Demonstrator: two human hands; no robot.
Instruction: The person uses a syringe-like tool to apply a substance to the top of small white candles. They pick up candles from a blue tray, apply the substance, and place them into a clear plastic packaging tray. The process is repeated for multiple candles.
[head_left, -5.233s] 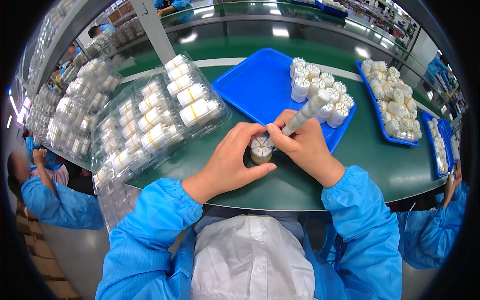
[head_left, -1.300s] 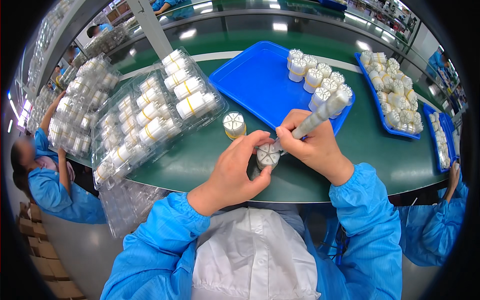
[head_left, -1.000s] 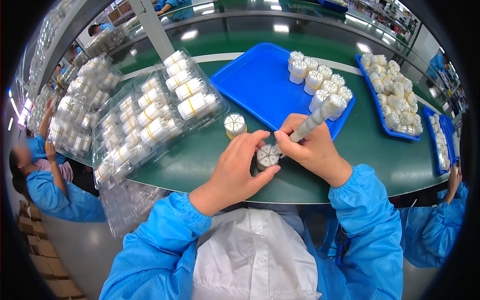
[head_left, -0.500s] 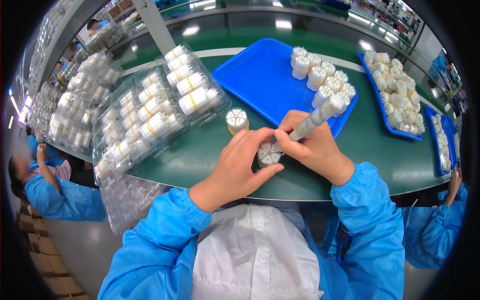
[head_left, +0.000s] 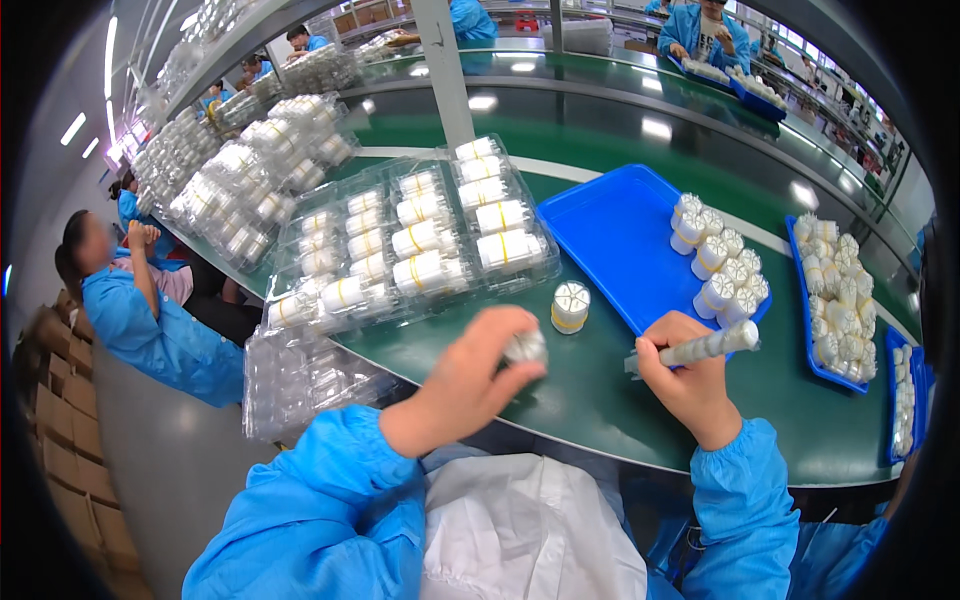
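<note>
- Head view: the green work table [head_left: 600, 400] curves across the frame, its near edge running just in front of both wrists, so anything set down close to the body sits near that drop.
- A clear blister tray [head_left: 400, 250] of banded white rolls fills the table's left side, more stacked trays behind it; a blue tray [head_left: 620, 235] lies right of centre with white rolls [head_left: 725, 270] clustered at its far right end.
- Bare green table lies between the two trays and in front of them, the freest room for moving.
- The left hand [head_left: 480, 375] has its fingers closed around a small white roll [head_left: 527, 348], lifted off the table and carried leftward; I judge this the placing step, calling for an empty pocket in the blister tray.
- The right hand [head_left: 690, 380] grips a slim white stick tool [head_left: 700, 348], resting by the blue tray's near edge.
- One banded roll [head_left: 570, 305] stands alone between the trays, just beyond the left hand.
</note>
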